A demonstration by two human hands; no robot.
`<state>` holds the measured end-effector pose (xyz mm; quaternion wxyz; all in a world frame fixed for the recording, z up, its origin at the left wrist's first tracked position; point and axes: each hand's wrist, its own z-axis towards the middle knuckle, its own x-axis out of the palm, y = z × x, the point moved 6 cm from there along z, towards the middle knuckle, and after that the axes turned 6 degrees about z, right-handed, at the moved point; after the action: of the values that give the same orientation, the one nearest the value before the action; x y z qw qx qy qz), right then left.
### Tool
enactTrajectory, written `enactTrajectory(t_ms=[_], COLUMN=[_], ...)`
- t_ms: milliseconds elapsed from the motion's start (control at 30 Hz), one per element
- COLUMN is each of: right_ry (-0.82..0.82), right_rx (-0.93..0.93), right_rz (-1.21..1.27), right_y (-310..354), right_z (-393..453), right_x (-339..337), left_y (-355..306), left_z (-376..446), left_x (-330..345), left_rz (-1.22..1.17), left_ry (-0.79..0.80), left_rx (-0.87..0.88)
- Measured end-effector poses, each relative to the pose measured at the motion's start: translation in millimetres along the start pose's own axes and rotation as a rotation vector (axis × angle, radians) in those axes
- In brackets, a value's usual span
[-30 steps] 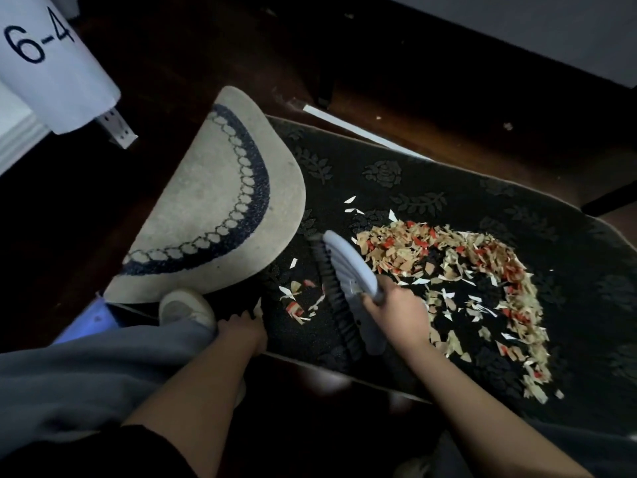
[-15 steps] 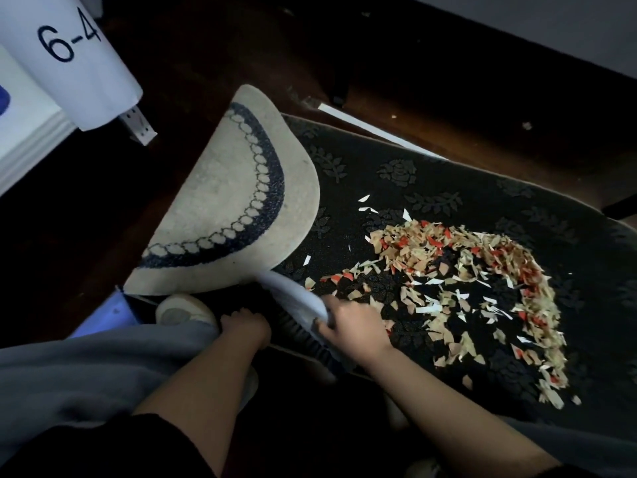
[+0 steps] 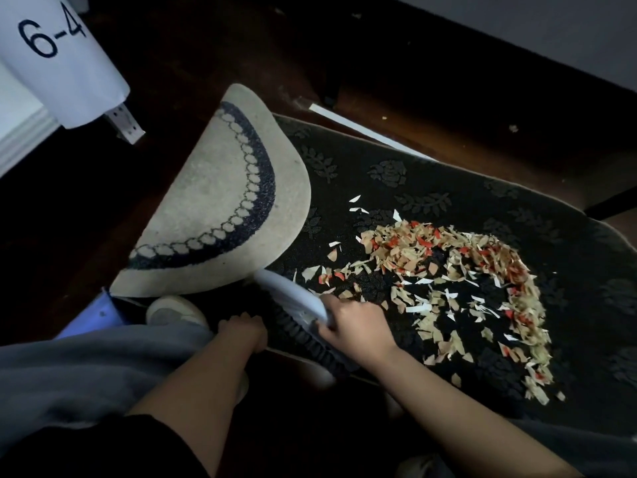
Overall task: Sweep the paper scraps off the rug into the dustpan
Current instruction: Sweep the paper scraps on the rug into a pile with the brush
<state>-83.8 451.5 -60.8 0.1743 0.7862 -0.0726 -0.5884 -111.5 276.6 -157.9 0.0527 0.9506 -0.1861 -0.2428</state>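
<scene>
Lowest in the frame, our two forearms reach up from grey trousers. Our left hand (image 3: 243, 327), low and left of centre, rests at the near edge of the dark rug (image 3: 431, 188) with its fingers curled over; we cannot tell whether it grips the edge or only lies there. Our right hand (image 3: 348, 326), just right of it, is wrapped around the pale handle of the brush (image 3: 293, 305), whose dark bristles sit on the rug's near edge.

Past the brush, the paper scraps (image 3: 458, 281) spread in a loose arc across the centre right of the frame, tan, red and white, all on the rug. A blue shape (image 3: 93, 313) at lower left, beside a light shoe (image 3: 172, 310), may be the dustpan; we cannot be sure.

To sweep well, we judge short, low strokes best, bristles kept flat to the pile, gathering the arc into one heap before bringing a pan to it. Flicking hard would likely scatter the light pieces.

Further up, a beige half-round mat (image 3: 220, 208) overlaps the rug at centre left. At the upper left corner, a white sheet (image 3: 62, 60) reads "6-4". No other writing is legible.
</scene>
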Motion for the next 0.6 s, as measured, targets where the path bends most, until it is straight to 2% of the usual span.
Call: enactTrajectory(t_ms=[67, 200, 333, 400, 467, 600], right_ry=[0.018, -0.030, -0.129, -0.183, -0.188, -0.076], right_rx=[0.049, 0.270, 0.409, 0.401, 0.309, 0.193], right_rz=[-0.030, -0.056, 0.013, 0.050, 0.066, 0.003], right_y=[-7, -55, -79, -75, -60, -35], right_z=[3, -3, -19, -20, -14, 1], right_x=[3, -12, -32, -38, -35, -12], left_y=[-2, -3, -13, -20, -28, -40], left_z=[0, -1, -3, -2, -2, 0], left_x=[2, 3, 1, -1, -2, -2], left_rz=[-0.003, 0.015, 0.042, 0.051, 0.060, 0.072], left_ry=[0.024, 0.052, 0.069, 0.069, 0.073, 0.120], left_rx=[0.012, 0.029, 0.073, 0.098, 0.119, 0.146])
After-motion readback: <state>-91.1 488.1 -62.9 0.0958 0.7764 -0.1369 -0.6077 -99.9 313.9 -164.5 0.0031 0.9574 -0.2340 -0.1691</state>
